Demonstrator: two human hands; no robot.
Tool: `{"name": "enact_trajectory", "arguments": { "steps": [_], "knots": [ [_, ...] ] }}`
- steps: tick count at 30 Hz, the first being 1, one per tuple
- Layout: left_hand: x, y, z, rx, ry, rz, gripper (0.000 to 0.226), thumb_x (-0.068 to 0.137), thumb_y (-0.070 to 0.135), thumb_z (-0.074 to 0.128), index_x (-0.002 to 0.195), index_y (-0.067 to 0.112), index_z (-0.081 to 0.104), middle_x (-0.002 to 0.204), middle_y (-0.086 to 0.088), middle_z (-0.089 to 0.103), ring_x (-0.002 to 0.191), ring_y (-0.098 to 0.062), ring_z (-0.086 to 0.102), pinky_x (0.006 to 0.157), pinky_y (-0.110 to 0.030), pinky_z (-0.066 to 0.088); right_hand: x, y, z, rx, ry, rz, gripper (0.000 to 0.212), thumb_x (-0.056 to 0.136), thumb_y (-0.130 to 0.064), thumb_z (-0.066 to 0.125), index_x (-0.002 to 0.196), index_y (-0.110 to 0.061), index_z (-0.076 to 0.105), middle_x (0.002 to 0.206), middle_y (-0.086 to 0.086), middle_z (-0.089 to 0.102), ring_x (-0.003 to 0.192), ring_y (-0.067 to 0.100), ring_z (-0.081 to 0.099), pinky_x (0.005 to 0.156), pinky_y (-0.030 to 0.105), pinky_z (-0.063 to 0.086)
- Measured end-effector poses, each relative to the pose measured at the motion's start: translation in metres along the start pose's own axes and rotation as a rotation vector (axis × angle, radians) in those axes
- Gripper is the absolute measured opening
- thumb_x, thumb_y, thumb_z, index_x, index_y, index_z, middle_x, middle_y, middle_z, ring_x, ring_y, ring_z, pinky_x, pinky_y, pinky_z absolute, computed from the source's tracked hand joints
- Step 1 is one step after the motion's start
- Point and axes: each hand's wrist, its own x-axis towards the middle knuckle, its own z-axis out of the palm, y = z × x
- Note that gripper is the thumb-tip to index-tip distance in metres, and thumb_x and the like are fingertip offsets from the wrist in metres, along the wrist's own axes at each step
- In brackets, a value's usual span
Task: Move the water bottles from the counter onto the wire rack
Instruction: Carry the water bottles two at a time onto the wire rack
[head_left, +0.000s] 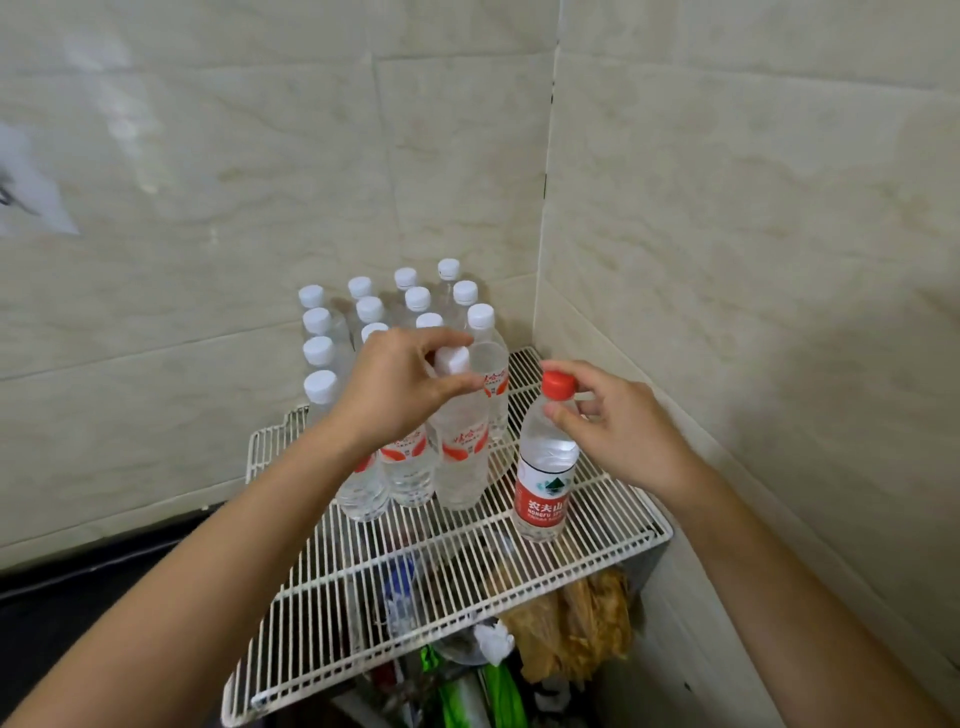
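Left hand is curling its fingers round the neck of a clear white-capped plastic bottle, which is standing mid-way along the white wire rack. Right hand is pinching the neck of a red-capped, red-labelled clear bottle, which is standing near the rack's right edge.

Water bottles upright on the white wire rack, set in a corner.
A cluster of clear white-capped bottles with orange-red labels stood in tight rows at the rack's back left. The front bottle of that cluster stood at its right edge, with the left hand gripping its neck. The red-capped bottle, with a red and white label, stood apart to the right near the front edge, the right hand pinching its neck.
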Motion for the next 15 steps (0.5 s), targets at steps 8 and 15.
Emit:
{"name": "enact_trajectory", "arguments": {
  "steps": [8, 15],
  "knots": [
    [0.018, -0.027, 0.013, 0.176, -0.105, -0.01, 0.055, 0.081, 0.044, 0.079, 0.128, 0.021, 0.064, 0.111, -0.003, 0.073, 0.1, -0.021, 0.067, 0.086, -0.039, 0.054, 0.005, -0.01, 0.003, -0.051, 0.067, -0.002, 0.045, 0.095, -0.041, 0.066, 0.139, -0.039, 0.055, 0.114, -0.015, 0.066, 0.104, 0.011, 0.065, 0.094, 0.034, 0.049],
    [0.02, -0.04, 0.009, 0.118, -0.08, -0.041, 0.053, 0.078, 0.028, 0.085, 0.125, 0.014, 0.067, 0.11, -0.001, 0.072, 0.091, -0.009, 0.059, 0.08, -0.019, 0.042, 0.045, -0.017, 0.015, -0.048, 0.028, -0.096, 0.047, 0.096, -0.033, 0.066, 0.141, -0.03, 0.05, 0.12, -0.007, 0.068, 0.103, 0.012, 0.061, 0.093, 0.032, 0.048]
  ]
}}
